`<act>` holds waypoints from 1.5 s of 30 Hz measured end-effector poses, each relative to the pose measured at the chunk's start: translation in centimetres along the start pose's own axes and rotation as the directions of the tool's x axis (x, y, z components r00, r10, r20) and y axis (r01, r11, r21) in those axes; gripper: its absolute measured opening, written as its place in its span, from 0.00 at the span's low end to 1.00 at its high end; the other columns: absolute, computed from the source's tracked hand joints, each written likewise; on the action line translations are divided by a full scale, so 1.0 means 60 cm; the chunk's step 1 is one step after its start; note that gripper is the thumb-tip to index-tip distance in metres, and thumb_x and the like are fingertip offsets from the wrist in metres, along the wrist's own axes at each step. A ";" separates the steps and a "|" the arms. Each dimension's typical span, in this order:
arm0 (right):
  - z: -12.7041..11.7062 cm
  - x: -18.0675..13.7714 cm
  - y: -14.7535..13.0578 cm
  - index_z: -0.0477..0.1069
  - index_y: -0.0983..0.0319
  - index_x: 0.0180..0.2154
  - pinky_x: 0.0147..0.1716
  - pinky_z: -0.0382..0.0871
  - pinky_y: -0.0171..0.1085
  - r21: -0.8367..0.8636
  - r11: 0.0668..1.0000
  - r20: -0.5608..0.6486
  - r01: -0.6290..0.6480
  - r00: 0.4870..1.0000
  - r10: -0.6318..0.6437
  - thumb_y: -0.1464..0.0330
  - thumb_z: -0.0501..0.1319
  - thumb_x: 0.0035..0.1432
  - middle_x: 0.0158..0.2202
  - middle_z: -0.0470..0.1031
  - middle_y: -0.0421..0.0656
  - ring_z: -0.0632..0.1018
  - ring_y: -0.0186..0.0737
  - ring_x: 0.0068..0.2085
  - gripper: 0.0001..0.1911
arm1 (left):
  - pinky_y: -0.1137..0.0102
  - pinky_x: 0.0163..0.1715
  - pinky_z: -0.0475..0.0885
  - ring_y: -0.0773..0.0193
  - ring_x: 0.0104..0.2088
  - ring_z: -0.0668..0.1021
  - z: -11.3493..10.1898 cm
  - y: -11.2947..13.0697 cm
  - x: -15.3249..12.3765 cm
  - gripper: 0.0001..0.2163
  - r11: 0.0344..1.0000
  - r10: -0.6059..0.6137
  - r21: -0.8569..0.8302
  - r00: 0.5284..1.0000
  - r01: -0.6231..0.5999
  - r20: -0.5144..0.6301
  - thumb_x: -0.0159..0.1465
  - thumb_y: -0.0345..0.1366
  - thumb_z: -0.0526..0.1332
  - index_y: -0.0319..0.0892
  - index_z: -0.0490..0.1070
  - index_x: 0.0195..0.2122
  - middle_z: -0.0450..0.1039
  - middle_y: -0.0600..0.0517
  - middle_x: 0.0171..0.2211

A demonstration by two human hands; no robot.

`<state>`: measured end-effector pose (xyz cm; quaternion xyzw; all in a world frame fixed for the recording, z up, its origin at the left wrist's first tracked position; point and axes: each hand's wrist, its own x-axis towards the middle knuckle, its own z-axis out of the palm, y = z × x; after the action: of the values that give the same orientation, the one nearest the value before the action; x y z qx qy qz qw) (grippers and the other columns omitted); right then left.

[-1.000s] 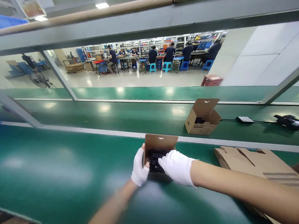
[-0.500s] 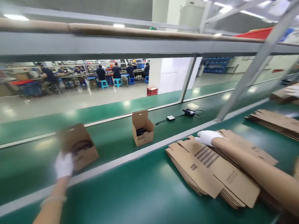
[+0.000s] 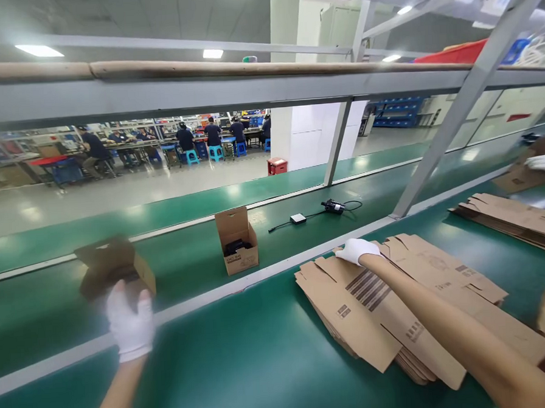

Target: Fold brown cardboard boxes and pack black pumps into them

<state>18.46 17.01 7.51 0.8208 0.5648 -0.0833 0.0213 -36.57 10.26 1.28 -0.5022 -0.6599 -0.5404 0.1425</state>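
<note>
My left hand [image 3: 130,321], in a white glove and smeared by motion, has its thumb and fingers apart. It is at the near side of an open brown cardboard box [image 3: 143,274], which is also blurred, and overlaps its lower edge in view. Over on the right, my white-gloved right hand [image 3: 358,250] has its fingers curled at the far flaps of a stack of flattened cardboard boxes [image 3: 373,302]; the fingertips are partly hidden. Another open box [image 3: 241,257] stands upright on the green belt, with dark items inside.
A black adapter with a cable [image 3: 334,207] and a small white-topped block [image 3: 297,218] lie on the belt. A slanted metal post [image 3: 433,141] rises behind the stacks. More flat cardboard [image 3: 511,219] lies to the right, near another person's gloved hand [image 3: 544,163].
My left hand has shifted right and nearer, its fingers spreading off the box. Both boxes and the adapter have moved left along the belt. My right hand remains at the stack.
</note>
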 end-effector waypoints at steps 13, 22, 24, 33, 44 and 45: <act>-0.103 -0.384 -0.094 0.63 0.59 0.28 0.28 0.64 0.33 0.418 0.649 -0.454 0.635 0.765 -0.456 0.59 0.50 0.58 0.26 0.71 0.38 0.71 0.37 0.28 0.12 | 0.59 0.45 0.71 0.53 0.43 0.76 -0.029 0.303 -0.135 0.29 0.836 -0.020 -0.253 0.488 0.487 0.873 0.59 0.56 0.54 0.39 0.64 0.53 0.76 0.45 0.42; 0.012 -0.476 -0.157 0.61 0.57 0.43 0.46 0.68 0.45 0.065 0.443 -0.929 0.894 0.216 -0.299 0.80 0.57 0.55 0.46 0.67 0.48 0.71 0.45 0.49 0.16 | 0.61 0.47 0.70 0.53 0.47 0.75 -0.117 0.262 -0.100 0.24 0.821 -0.011 -0.308 0.554 0.480 0.833 0.60 0.51 0.56 0.39 0.66 0.51 0.74 0.45 0.47; 0.019 -0.474 -0.168 0.62 0.58 0.43 0.45 0.67 0.44 -0.095 0.462 -0.924 0.882 0.094 -0.370 0.83 0.58 0.53 0.44 0.67 0.46 0.70 0.45 0.49 0.19 | 0.59 0.45 0.71 0.53 0.44 0.76 -0.142 0.252 -0.102 0.25 0.846 0.023 -0.289 0.511 0.448 0.859 0.61 0.50 0.53 0.38 0.64 0.54 0.74 0.45 0.46; 0.029 -0.503 -0.173 0.69 0.61 0.33 0.27 0.60 0.41 -0.247 0.349 -0.316 0.904 0.266 -0.911 0.54 0.58 0.54 0.27 0.69 0.43 0.69 0.44 0.26 0.17 | 0.54 0.44 0.71 0.48 0.45 0.75 -0.206 0.242 -0.177 0.29 0.712 0.029 -0.239 0.312 0.660 0.950 0.62 0.55 0.50 0.38 0.63 0.56 0.71 0.39 0.49; 0.040 -0.506 -0.157 0.71 0.57 0.29 0.28 0.60 0.35 0.256 0.102 0.057 0.961 0.090 -0.994 0.50 0.54 0.56 0.20 0.69 0.40 0.72 0.40 0.27 0.19 | 0.51 0.57 0.56 0.41 0.58 0.62 -0.267 0.267 -0.263 0.38 0.670 0.448 -0.693 0.599 0.267 0.663 0.56 0.65 0.48 0.47 0.52 0.62 0.56 0.42 0.61; 0.042 -0.512 -0.159 0.71 0.58 0.30 0.28 0.60 0.35 0.259 0.097 0.046 0.961 0.088 -0.995 0.51 0.54 0.57 0.20 0.70 0.40 0.72 0.40 0.27 0.18 | 0.52 0.53 0.60 0.43 0.55 0.66 -0.263 0.271 -0.271 0.38 0.653 0.476 -0.714 0.598 0.252 0.645 0.56 0.65 0.47 0.47 0.52 0.62 0.61 0.41 0.57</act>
<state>-1.38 -8.26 10.52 0.2178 0.9526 -0.2073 -0.0472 -21.51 -12.95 4.59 -0.7430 -0.3297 -0.4676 -0.3473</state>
